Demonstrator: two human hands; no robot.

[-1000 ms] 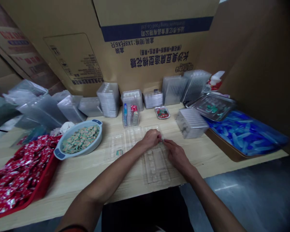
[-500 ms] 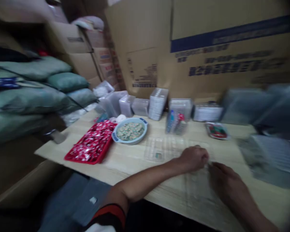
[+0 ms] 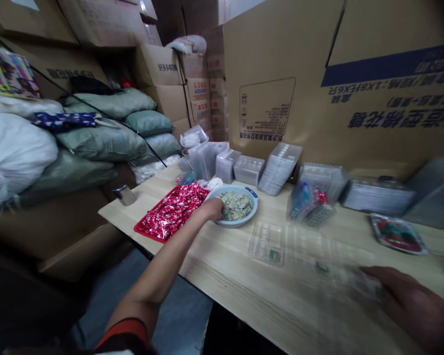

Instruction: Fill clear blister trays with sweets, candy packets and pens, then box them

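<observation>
Cartons (image 3: 163, 66) and grey-green sacks (image 3: 103, 143) wall in this light wood bench (image 3: 222, 315), and my feed smears toward the right edge. On my screen, the left hand (image 3: 210, 209) is at a pale blue two-handled bowl (image 3: 240, 223), its fingertips (image 3: 222, 211) dipped into a heap of small wrapped pieces (image 3: 239, 206); I cannot tell from here whether they have closed on any. The right hand (image 3: 414, 305) is well apart at the lower right, blurred, beside a clear plastic tray (image 3: 340, 271), and I cannot tell if it grips anything.

That tray shows one small piece (image 3: 321, 267), though the blur hides most of it. Just left of it, a second clear tray (image 3: 268, 242) has one small item (image 3: 275, 255) in a compartment, and its other compartments look unfilled. Beyond the bowl, a red plastic tray (image 3: 145, 232) is heaped with red-wrapped sweets (image 3: 172, 212). Stacks of clear trays (image 3: 279, 169) line the back of the bench. By my reading, only a first few pieces are placed and most of the filling is left
</observation>
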